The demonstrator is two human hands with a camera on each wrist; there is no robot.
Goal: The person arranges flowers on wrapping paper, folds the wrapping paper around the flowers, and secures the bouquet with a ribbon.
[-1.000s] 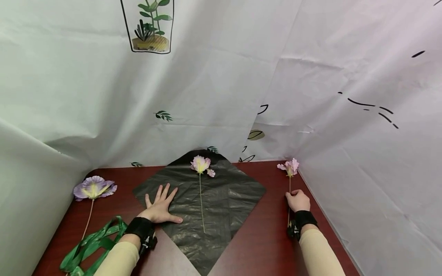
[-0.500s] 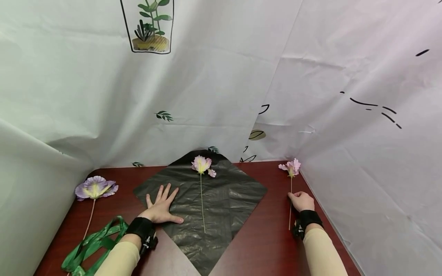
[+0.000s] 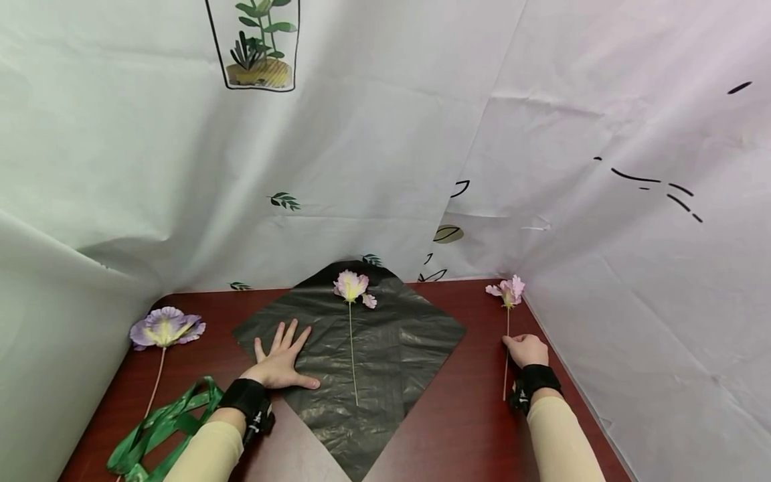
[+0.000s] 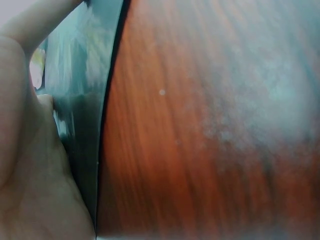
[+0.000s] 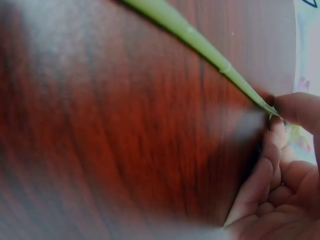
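My left hand [image 3: 280, 361] rests with spread, straight fingers on the left corner of a black wrapping sheet [image 3: 385, 375], which lies as a diamond on the table. On the sheet lies a pink and yellow flower [image 3: 351, 286] with a long thin stem. At the right side, my right hand [image 3: 527, 351] pinches the stem of a second pink flower [image 3: 510, 292] between thumb and curled fingers. In the right wrist view, its green stem [image 5: 200, 45] runs from the fingertips across the wood. The left wrist view shows the sheet's edge [image 4: 82, 130] beside the palm.
A purple flower [image 3: 165, 328] lies at the far left of the red-brown table [image 3: 458, 415]. A bundle of green ribbon [image 3: 162, 428] overlaps its stem, close to my left forearm. White printed cloth [image 3: 361, 147] walls off the back and both sides.
My right hand has shifted slightly right and toward me along the flower stem, showing more of its lower end. The left hand keeps its place on the sheet.
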